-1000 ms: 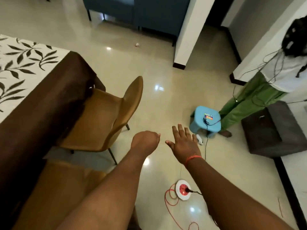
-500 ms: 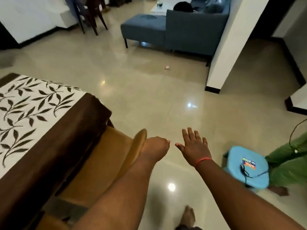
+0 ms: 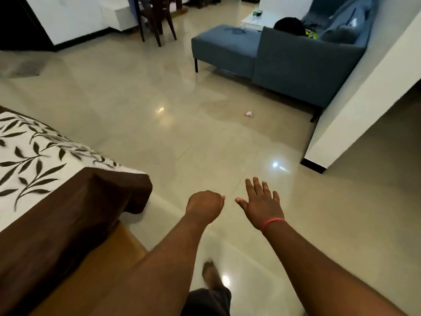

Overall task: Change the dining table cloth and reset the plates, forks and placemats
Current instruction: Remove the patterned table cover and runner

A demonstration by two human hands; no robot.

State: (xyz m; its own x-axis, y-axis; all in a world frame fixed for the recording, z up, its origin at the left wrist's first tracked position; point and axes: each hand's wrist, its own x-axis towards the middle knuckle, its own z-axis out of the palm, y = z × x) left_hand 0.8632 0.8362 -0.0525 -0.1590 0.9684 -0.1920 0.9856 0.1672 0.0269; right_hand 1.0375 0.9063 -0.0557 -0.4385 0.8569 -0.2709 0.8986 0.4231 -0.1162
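0 plates, forks, placemats: visible.
Cloth point(image 3: 34, 169): leaf-print, covers your desk.
Left grip point(image 3: 205, 205): curled, empty.
Right grip point(image 3: 262, 204): spread, empty.
Left: settings.

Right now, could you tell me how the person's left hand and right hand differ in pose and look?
The left hand is curled into a fist with nothing visible in its grip, while the right hand is spread flat with straight fingers. The right wrist wears a red band; the left wrist is bare. Both reach forward over the glossy floor, beside the leaf-patterned tablecloth, touching nothing.
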